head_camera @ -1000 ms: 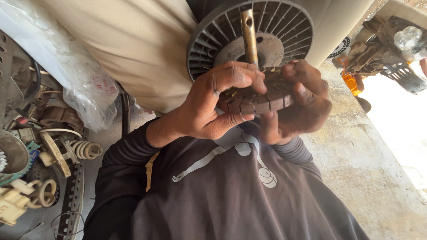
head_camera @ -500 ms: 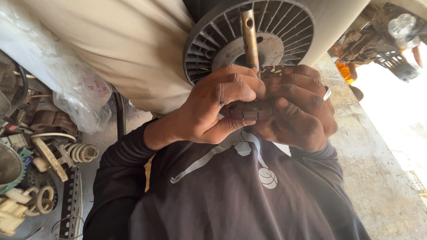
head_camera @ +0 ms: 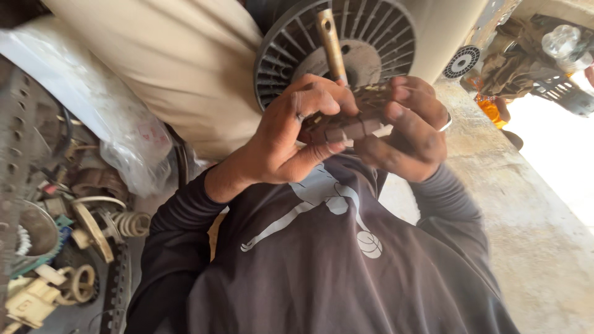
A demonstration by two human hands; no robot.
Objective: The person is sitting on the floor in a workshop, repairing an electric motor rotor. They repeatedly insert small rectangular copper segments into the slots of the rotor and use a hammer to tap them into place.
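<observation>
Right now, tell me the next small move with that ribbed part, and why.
Probably keep both grips and ease the dark ribbed part a little further along the brass shaft. The left hand and right hand clasp it just below the finned wheel, so its seating is hidden.

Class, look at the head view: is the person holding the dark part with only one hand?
No: both the left hand and the right hand grip the dark part.

Head camera, facing down — close, tilted
</observation>
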